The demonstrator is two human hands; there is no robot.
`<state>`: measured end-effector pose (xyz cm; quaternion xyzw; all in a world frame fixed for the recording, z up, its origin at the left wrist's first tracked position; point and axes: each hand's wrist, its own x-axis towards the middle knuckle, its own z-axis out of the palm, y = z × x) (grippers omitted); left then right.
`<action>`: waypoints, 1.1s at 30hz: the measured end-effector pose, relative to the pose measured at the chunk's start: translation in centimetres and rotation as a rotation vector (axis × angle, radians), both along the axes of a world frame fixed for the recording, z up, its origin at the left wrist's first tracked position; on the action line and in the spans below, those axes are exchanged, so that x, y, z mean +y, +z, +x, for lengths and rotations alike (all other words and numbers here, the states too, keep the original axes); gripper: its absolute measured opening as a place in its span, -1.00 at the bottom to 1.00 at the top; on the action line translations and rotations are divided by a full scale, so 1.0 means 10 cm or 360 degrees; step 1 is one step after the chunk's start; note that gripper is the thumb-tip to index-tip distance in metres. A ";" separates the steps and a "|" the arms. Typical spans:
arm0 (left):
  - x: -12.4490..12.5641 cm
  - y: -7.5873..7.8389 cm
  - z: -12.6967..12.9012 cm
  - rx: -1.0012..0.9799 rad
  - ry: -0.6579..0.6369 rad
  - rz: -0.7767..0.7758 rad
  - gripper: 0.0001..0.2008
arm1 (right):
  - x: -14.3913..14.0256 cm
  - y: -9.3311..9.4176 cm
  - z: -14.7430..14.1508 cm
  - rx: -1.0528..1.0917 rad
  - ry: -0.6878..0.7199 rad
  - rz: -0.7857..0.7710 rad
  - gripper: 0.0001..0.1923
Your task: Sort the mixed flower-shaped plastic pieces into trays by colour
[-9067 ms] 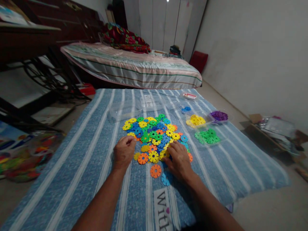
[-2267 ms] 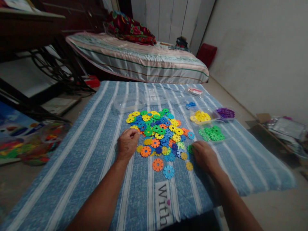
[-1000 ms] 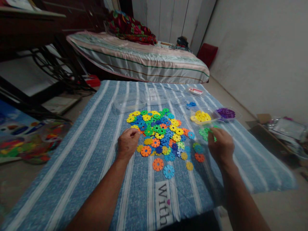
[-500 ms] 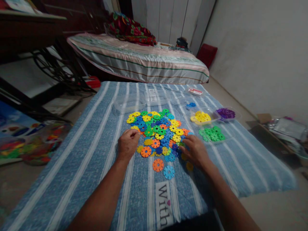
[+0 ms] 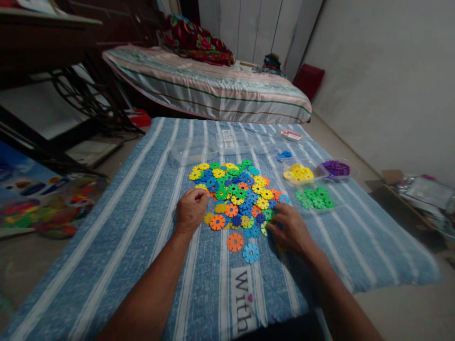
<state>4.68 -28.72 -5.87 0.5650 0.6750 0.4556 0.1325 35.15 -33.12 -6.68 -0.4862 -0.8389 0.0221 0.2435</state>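
Observation:
A loose pile of notched plastic snowflake discs [image 5: 234,190] in yellow, green, blue and orange lies on the striped cloth. My left hand [image 5: 192,208] rests at the pile's left edge, fingers curled in and thumb pressed against them; whatever may be between them is hidden. On the right side, my right hand [image 5: 290,226] reaches down with bent fingers, its tips pinching a yellow-green disc [image 5: 264,229] that looks tilted. An orange disc [image 5: 235,242] and a light blue disc [image 5: 250,253] lie apart, nearer to me.
Clear containers at the right hold yellow discs [image 5: 299,173], purple discs [image 5: 336,168], green discs [image 5: 315,198] and a few blue discs [image 5: 284,155]. A clear tub [image 5: 195,150] stands behind the pile. Beyond the cloth-covered table [image 5: 142,189] is a bed [image 5: 213,94].
My right hand's fingers have drawn closer together, and a yellow-green disc now shows at their tips. My left hand keeps its place and closed shape. The view has shifted slightly.

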 end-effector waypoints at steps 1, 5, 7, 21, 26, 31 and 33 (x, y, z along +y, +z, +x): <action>0.00 0.00 0.00 -0.0001 0.0002 -0.0003 -0.82 | 0.00 -0.01 0.00 0.0007 -0.0006 0.0026 -0.86; 0.00 0.00 0.00 -0.0003 -0.0003 0.0003 -0.81 | 0.05 0.00 0.02 -0.0060 -0.0093 0.0068 -0.85; 0.00 -0.01 0.00 -0.0008 -0.0009 0.0012 -0.81 | 0.07 0.02 0.01 -0.0123 -0.0108 0.0049 -0.90; 0.00 0.00 0.00 0.0010 -0.0007 -0.0001 -0.82 | 0.14 -0.04 -0.06 -0.0166 -0.0061 0.0012 -0.95; 0.01 -0.01 -0.02 0.0017 0.0004 -0.0012 -0.83 | 0.13 -0.03 -0.07 0.0067 -0.0027 0.0242 -0.76; 0.01 -0.02 -0.02 0.0018 -0.0015 0.0025 -0.81 | 0.08 0.12 -0.07 0.0275 0.0035 0.0290 -0.75; 0.01 -0.01 -0.01 0.0011 -0.0016 0.0026 -0.81 | 0.06 0.20 -0.02 0.0316 -0.0022 0.0329 -0.76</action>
